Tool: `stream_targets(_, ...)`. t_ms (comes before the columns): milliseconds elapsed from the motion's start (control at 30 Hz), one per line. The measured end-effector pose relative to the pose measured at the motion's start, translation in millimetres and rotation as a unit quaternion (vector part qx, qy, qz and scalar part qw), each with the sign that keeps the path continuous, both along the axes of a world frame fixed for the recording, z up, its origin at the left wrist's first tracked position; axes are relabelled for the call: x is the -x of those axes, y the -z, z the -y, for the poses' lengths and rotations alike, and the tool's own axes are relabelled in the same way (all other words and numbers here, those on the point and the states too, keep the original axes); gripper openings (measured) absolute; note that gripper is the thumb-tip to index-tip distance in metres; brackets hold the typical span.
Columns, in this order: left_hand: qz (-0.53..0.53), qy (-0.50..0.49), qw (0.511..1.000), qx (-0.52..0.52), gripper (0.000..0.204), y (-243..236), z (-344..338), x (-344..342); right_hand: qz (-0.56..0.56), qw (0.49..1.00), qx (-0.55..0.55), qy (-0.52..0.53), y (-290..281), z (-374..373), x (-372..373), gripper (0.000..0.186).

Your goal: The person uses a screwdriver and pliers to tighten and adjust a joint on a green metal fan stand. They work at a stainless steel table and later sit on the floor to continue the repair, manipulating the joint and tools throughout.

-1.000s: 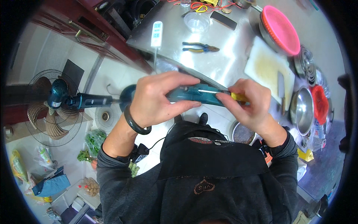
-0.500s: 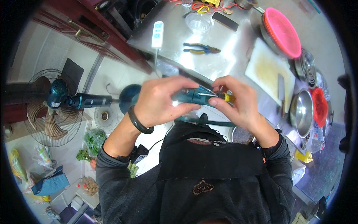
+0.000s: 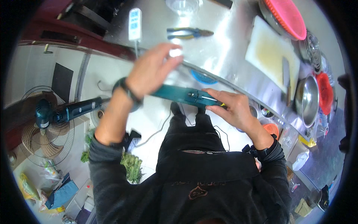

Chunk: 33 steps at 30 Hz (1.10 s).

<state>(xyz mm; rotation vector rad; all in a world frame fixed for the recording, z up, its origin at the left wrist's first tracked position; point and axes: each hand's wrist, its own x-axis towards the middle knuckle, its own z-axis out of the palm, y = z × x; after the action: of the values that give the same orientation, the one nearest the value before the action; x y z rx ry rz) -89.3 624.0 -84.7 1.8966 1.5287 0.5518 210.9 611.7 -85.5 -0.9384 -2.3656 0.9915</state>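
Observation:
My left hand [image 3: 151,72] is raised near the table edge, a little blurred. Between its thumb and fingers shows a small, shiny, whitish round thing [image 3: 175,52]; its kind I cannot make out. Below that wrist stretches a long dark teal plastic part [image 3: 171,93], its left end hidden behind my left hand and wrist. A recess with small fittings shows near its right end. My right hand [image 3: 235,109] closes around a screwdriver with a yellow-and-black handle [image 3: 223,106], the thin shaft lying along the recess. Those fingers also touch the teal part's end.
On the steel table [image 3: 220,48] lie pliers [image 3: 190,33], a white power strip [image 3: 135,24], and a cutting board [image 3: 268,48] with a knife [image 3: 286,76]. Steel bowls [image 3: 307,100] and a pink basket [image 3: 287,16] stand right. A teal fan [image 3: 44,115] is at the left.
My left hand has come off the teal part and moved up toward the table with the shiny round thing. The right hand keeps the screwdriver. The whole view has shifted.

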Motion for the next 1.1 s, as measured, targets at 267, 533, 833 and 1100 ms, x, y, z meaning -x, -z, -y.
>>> stream_targets(267,-0.304,-0.068,0.948,0.062,0.057,132,-163,-48,0.099,0.992,0.072,-0.019,73,-10,-55,0.049)
stream_targets(533,-0.170,-0.233,0.955,-0.064,0.040,138,-32,-45,0.125,0.971,0.090,-0.182,128,-11,-52,0.049)
stream_targets(833,-0.005,-0.646,0.756,0.108,0.063,196,253,-132,0.101,0.927,0.056,-0.356,188,-49,-85,0.046)
stream_targets(1100,-0.011,-0.750,0.576,0.325,0.058,385,417,-340,0.135,0.878,-0.012,-0.460,277,-13,-142,0.043)
